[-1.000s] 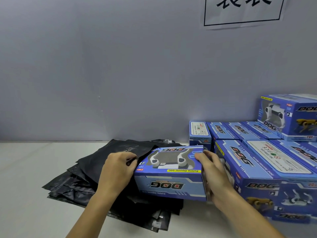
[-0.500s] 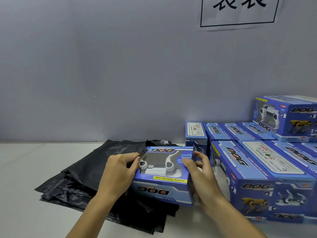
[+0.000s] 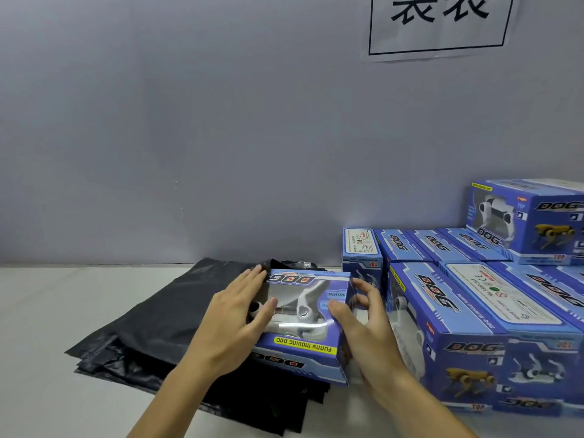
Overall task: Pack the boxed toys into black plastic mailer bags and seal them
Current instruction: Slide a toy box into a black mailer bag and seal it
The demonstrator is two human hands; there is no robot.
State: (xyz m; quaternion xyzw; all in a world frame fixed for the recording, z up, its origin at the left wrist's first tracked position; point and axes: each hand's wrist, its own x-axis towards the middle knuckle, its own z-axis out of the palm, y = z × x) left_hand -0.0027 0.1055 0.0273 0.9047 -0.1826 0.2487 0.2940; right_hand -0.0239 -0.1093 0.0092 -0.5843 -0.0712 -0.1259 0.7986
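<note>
A blue "DOG" toy box point(image 3: 305, 344) with a clear window lies tilted on a pile of black mailer bags point(image 3: 151, 327) at the table's middle. My left hand point(image 3: 234, 324) lies against the box's left side with straight fingers, its thumb on the window. A lifted black bag edge point(image 3: 267, 267) curls up at those fingertips. My right hand point(image 3: 369, 336) grips the box's right end, thumb on top and fingers round the side. Whether the box's far end is inside a bag is hidden.
Several more blue toy boxes point(image 3: 467, 327) are stacked at the right, one box point(image 3: 534, 216) standing on top at the far right. A grey wall with a paper sign point(image 3: 439, 23) rises behind the white table point(image 3: 47, 311).
The box has slid left and away onto the bag pile and tipped its window up. My left hand's fingers have straightened along the box's left side.
</note>
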